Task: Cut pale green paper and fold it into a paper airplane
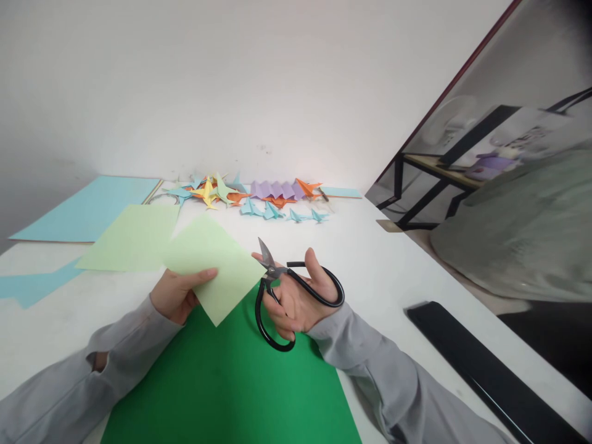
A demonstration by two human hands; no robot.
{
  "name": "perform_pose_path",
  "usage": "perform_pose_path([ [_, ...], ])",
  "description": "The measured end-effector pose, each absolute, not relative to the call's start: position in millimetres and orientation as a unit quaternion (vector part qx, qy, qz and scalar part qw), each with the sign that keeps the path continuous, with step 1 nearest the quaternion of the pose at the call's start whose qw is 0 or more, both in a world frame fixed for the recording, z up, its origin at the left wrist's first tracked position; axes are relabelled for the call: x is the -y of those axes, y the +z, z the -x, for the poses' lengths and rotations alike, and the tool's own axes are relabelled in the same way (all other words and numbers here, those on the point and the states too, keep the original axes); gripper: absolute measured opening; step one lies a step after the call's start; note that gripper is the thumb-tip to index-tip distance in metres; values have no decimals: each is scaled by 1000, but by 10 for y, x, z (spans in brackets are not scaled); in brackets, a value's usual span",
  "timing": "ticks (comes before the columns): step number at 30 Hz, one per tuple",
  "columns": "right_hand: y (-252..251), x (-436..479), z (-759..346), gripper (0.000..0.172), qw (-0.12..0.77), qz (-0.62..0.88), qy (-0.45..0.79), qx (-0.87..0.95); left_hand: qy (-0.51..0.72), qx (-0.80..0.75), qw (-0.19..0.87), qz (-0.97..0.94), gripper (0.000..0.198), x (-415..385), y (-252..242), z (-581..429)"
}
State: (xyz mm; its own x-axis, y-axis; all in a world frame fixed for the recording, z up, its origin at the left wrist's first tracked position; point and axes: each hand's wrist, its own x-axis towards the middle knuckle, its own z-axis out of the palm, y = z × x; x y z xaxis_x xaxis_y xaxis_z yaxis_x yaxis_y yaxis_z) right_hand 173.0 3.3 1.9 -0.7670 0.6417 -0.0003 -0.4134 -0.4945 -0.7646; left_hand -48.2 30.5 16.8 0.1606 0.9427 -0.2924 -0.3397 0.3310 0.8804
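My left hand [182,293] pinches a square of pale green paper [217,262], thumb on top, held up above the table with one corner pointing down. My right hand [300,299] has black-handled scissors [272,271] hooked over its thumb and fingers. Their blades stand apart, right by the paper's right corner; whether they touch it I cannot tell. Beneath both hands lies a large green sheet [231,382]. A second pale green sheet [132,237] rests on the table to the left, partly behind the held paper.
Along the wall sit several folded paper shapes: yellow ones [209,192], blue ones [272,211] and a purple pleated strip [277,190]. A blue sheet [87,209] and blue scrap [41,287] lie left. A long black object [490,370] lies right, near the table edge.
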Motion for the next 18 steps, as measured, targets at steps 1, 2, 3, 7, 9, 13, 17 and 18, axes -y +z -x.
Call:
perform_pose_path([
  [1,17,-34,-1733,89,311,136,854,393,468,-446,682,-341,69,-308,169,485],
  [2,16,-35,-1737,88,312,128,856,391,467,-446,682,-344,69,-311,171,490],
  [3,17,-36,-1741,88,313,123,858,389,465,-446,682,-346,70,-315,172,495],
  [7,31,-38,-1756,89,302,131,861,388,470,-442,676,-356,70,-332,174,515],
  [9,37,-37,-1759,90,299,151,859,387,470,-440,675,-360,69,-342,174,521],
  [13,37,-33,-1759,91,301,168,855,388,462,-443,674,-368,71,-356,177,522],
  [17,26,-28,-1772,89,296,148,860,388,473,-455,658,-369,72,-353,186,515],
  [18,22,-27,-1776,89,290,143,862,390,474,-455,657,-370,70,-348,189,515],
])
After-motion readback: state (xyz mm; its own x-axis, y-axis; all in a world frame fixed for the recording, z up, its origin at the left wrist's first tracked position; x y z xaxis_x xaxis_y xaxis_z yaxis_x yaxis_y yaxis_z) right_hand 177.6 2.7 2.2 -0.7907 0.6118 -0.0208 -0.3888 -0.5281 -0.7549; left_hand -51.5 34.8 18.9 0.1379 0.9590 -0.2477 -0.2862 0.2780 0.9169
